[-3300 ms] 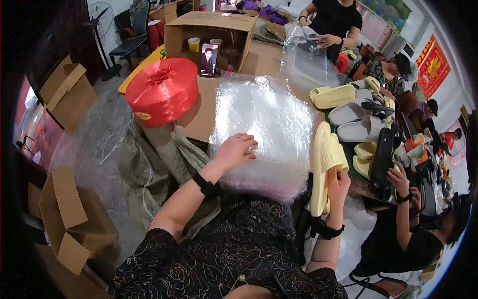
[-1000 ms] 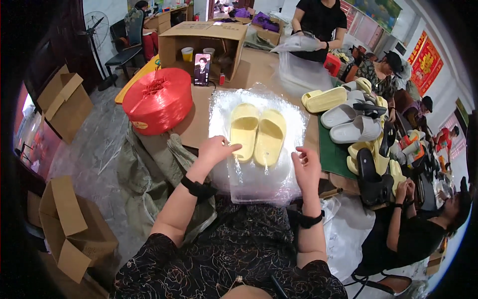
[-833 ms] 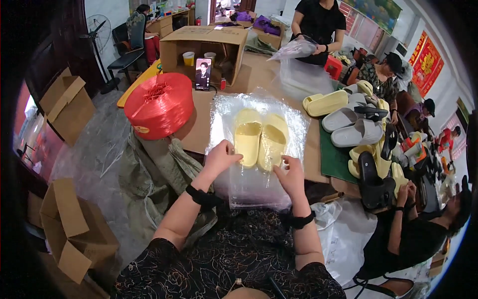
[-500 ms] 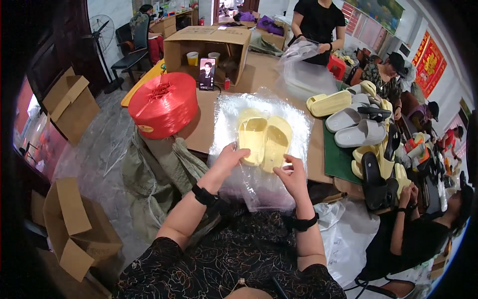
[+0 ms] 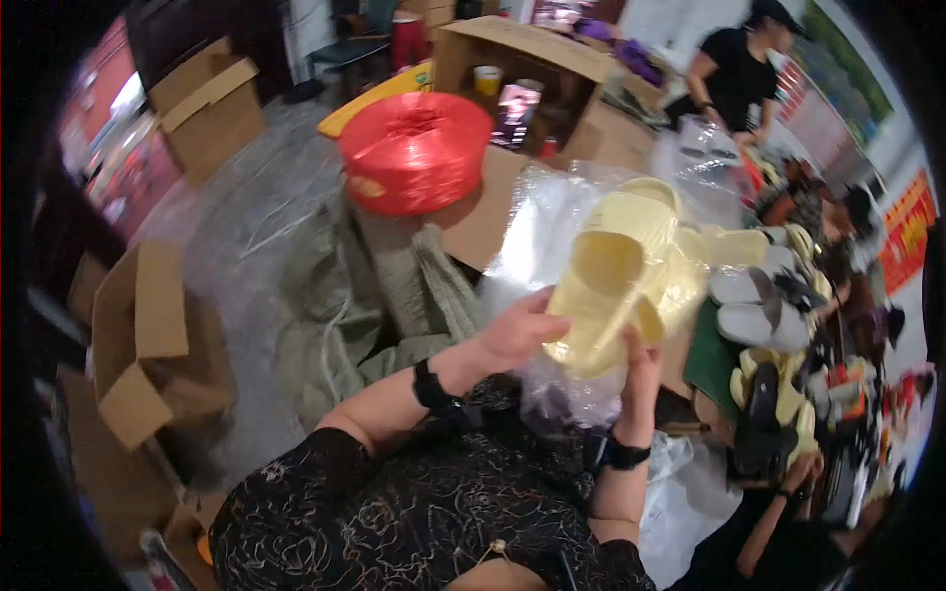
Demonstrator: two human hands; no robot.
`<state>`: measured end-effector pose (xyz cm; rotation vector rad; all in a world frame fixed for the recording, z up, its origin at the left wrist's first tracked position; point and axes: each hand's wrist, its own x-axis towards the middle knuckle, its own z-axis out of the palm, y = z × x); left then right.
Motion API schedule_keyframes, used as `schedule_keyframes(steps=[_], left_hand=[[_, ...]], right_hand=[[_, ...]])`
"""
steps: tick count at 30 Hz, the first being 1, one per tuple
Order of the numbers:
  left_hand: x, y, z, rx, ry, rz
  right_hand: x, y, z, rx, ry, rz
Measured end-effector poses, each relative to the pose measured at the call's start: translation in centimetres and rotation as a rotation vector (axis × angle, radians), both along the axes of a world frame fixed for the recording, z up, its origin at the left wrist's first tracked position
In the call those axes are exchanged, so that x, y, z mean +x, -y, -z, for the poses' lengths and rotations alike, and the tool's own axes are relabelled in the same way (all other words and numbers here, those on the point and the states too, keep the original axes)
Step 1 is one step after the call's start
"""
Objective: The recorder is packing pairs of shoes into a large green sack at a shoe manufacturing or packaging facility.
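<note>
A pair of pale yellow slide slippers (image 5: 601, 305) is raised off the table in front of me, tilted, with the heel ends toward me. Glossy clear plastic (image 5: 527, 231) spreads around and below them; whether both lie fully inside a bag I cannot tell. My left hand (image 5: 517, 333) grips the heel of the left slipper, thumb on top. At the heel of the other slipper, my right hand (image 5: 641, 369) pinches with thumb and fingers. Slight motion blur softens the picture.
A big red twine roll (image 5: 414, 153) stands left on the table, before a cardboard box (image 5: 522, 49) and an upright phone (image 5: 515, 116). More slippers (image 5: 759, 320) pile up at the right. Open cartons (image 5: 163, 325) stand on the floor. A co-worker (image 5: 734, 79) handles plastic at the back.
Both hands have lifted the yellow slippers with their plastic off the table and tilted them up. My view has turned, so the surroundings sit differently in the picture.
</note>
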<state>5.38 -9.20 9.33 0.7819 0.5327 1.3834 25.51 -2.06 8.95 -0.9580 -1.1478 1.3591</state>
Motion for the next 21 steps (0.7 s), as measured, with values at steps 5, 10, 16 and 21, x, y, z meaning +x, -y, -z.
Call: schedule_keyframes(steps=[5,10,16,21], left_hand=[[1.9,1.0,2.4,0.167,-0.223,-0.154],[-0.9,4.7,5.4,0.004,-0.229,-0.265],[-10.3,15.3,12.3,-0.090,-0.339,-0.637],[-14.5,21.4,20.2,-0.347,-0.126,-0.842]], right_hand=[[-0.4,0.1,3.6,0.307,-0.046,-0.015],[-2.1,3.1,2.3,0.199,0.142,-0.250],[-4.8,4.4,-0.3,0.375,0.457,-0.673],[-8.9,5.9,-0.6,0.699,0.626,-1.003]])
